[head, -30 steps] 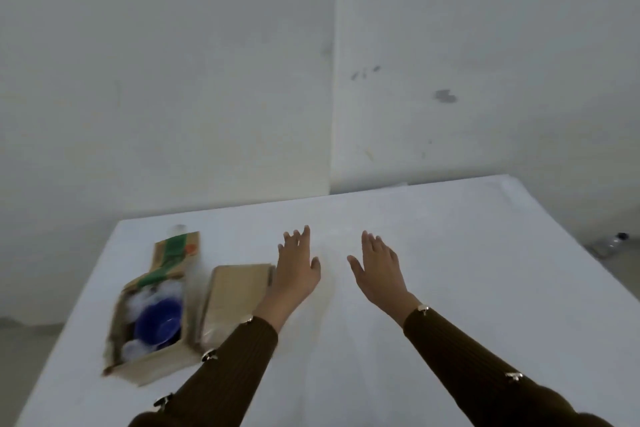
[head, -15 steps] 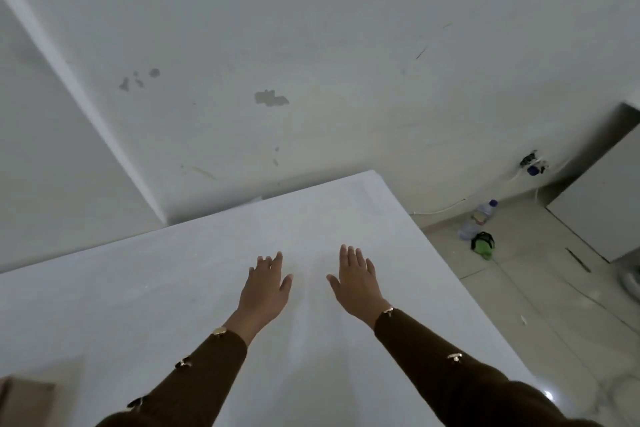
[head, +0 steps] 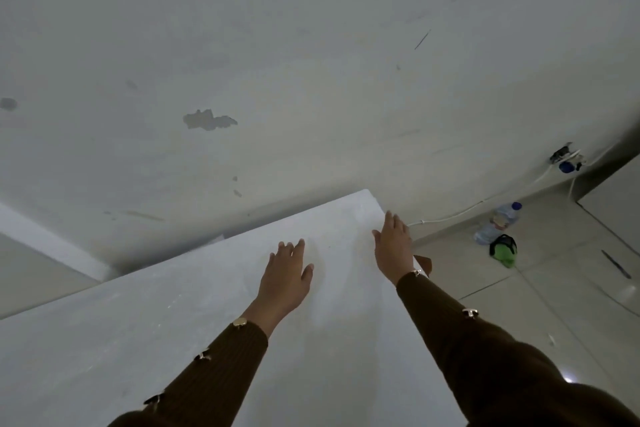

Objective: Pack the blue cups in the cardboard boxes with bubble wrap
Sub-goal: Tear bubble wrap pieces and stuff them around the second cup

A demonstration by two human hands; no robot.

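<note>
No cup, bubble wrap or packed box shows in the head view at this moment. My left hand (head: 287, 274) lies flat and open on the white table (head: 138, 340), fingers spread, holding nothing. My right hand (head: 394, 246) is open too, stretched out over the table's right edge near the far right corner, palm turned inward. Just beyond that hand's wrist, past the table edge, a small brown cardboard corner (head: 424, 263) pokes out; the rest of it is hidden by my arm.
The table's far corner meets a stained white wall. On the tiled floor to the right lie two plastic bottles (head: 498, 222), a green and black object (head: 504, 250), a white cable (head: 467, 210) and a wall socket with a blue plug (head: 566, 163).
The view has swung right, so the open box with the blue cup and the shut box on the left have left the frame. My right hand has reached out to the table's right edge.
</note>
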